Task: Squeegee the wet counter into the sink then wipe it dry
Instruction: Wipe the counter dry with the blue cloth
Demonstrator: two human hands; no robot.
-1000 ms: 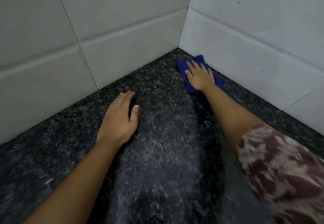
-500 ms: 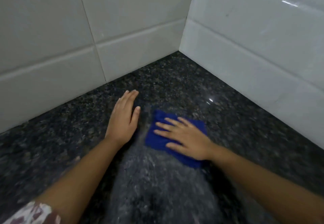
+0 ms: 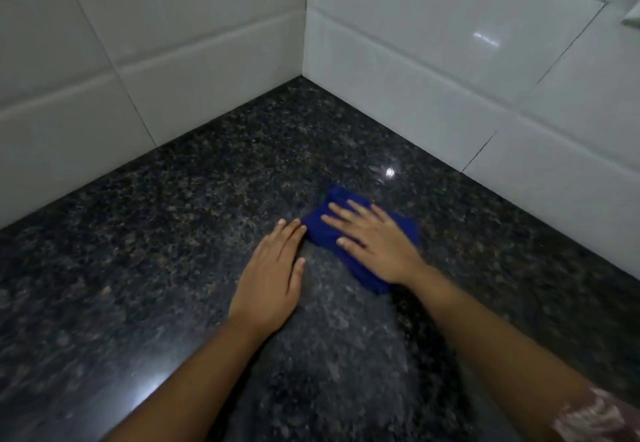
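A dark speckled granite counter [image 3: 173, 234] fills the lower view and meets white tiled walls at a corner. A folded blue cloth [image 3: 320, 225] lies flat on the counter near the middle. My right hand [image 3: 374, 244] presses down on the cloth with fingers spread flat. My left hand [image 3: 273, 275] rests palm down on the bare counter just left of the cloth, its fingertips almost touching the cloth's edge. A paler, streaky band of granite [image 3: 339, 331] runs from the cloth toward me. No squeegee or sink is in view.
White tiled walls [image 3: 207, 78] rise on the left and on the right, meeting at a corner [image 3: 304, 76] behind the hands. A patterned sleeve [image 3: 595, 417] shows at the lower right.
My right hand pulled the blue cloth from the far corner back toward me, to beside my left hand. In the last half second it shifted little. My left hand stayed put.
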